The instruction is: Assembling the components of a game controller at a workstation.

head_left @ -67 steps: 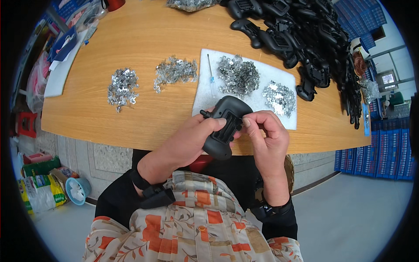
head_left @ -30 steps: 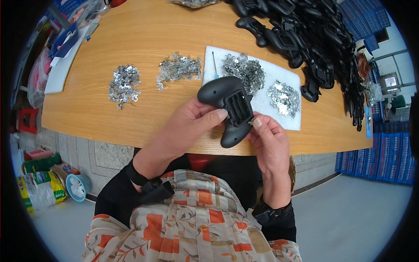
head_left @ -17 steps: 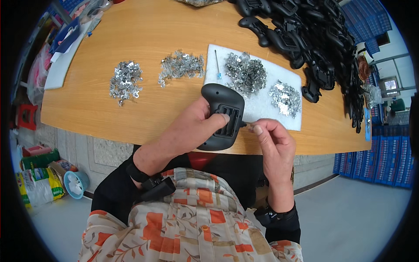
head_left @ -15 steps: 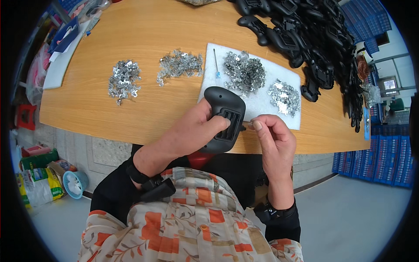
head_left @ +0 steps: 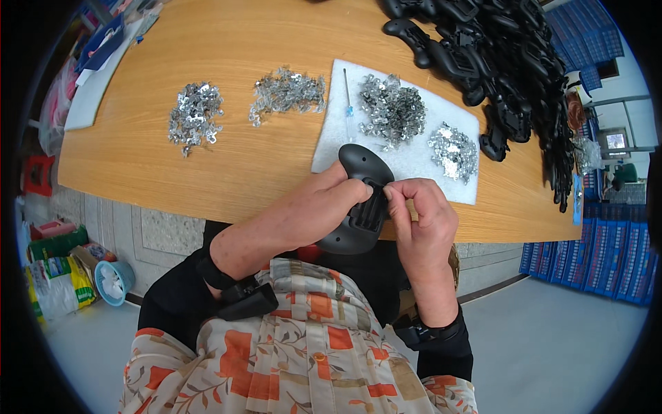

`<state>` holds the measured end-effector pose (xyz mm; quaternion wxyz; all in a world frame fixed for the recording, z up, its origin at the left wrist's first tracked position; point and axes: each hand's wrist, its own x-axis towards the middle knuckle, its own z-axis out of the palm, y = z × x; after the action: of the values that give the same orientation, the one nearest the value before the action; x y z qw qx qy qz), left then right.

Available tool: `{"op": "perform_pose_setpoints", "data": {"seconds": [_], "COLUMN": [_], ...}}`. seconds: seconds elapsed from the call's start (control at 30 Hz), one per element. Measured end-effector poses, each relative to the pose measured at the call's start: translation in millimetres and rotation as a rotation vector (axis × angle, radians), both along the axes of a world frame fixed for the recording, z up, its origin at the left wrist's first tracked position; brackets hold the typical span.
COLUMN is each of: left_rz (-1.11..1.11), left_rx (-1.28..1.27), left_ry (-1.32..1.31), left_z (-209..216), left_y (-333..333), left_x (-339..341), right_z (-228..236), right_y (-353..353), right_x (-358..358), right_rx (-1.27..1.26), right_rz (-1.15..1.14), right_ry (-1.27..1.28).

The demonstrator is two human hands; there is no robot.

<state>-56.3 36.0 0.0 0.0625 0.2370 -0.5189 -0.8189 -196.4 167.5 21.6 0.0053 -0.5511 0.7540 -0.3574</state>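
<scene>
My left hand (head_left: 329,201) grips a black game controller shell (head_left: 364,161), its thumb pressed into the open battery compartment (head_left: 367,214). The slotted side of the shell faces up. At the compartment's right edge, my right hand (head_left: 424,214) is closed in a pinch, thumb and forefinger touching the shell. Whatever lies between those fingertips is too small and covered to make out. Beyond the hands is a white foam mat (head_left: 332,157) bearing a slim screwdriver (head_left: 349,103), a heap of grey metal battery contacts (head_left: 393,114) and a pile of flatter shiny ones (head_left: 454,153).
Two more piles of small metal parts, a left one (head_left: 196,116) and a middle one (head_left: 287,95), lie on the wooden table (head_left: 241,159). Many black controller shells (head_left: 500,83) are heaped along the right side. Stacked blue crates (head_left: 593,259) stand beyond the table.
My right hand has come left, from beside the shell onto its compartment edge. The shell has shifted slightly right and down in the picture, along with my left hand.
</scene>
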Motion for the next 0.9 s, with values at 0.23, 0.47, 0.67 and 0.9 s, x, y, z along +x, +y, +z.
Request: {"op": "perform_pose_setpoints", "data": {"seconds": [0.23, 0.47, 0.67, 0.9], "left_rz": [0.052, 0.083, 0.054, 0.023], "left_rx": [0.077, 0.149, 0.123, 0.040], "left_ry": [0.062, 0.033, 0.009, 0.053], "left_z": [-4.5, -5.4, 2.0, 4.9], "left_y": [1.9, -1.4, -1.9, 2.1], "left_x": [-0.8, -0.4, 3.0, 7.9], "right_z": [-6.6, -3.9, -6.9, -10.3], "right_y": [3.1, 13.1, 18.8, 17.4], "right_x": [2.1, 4.7, 0.5, -7.9], "right_rx": [-0.077, 0.002, -0.005, 0.038], "right_rz": [0.060, 0.074, 0.051, -0.042], "right_ry": [0.142, 0.002, 0.018, -1.329]}}
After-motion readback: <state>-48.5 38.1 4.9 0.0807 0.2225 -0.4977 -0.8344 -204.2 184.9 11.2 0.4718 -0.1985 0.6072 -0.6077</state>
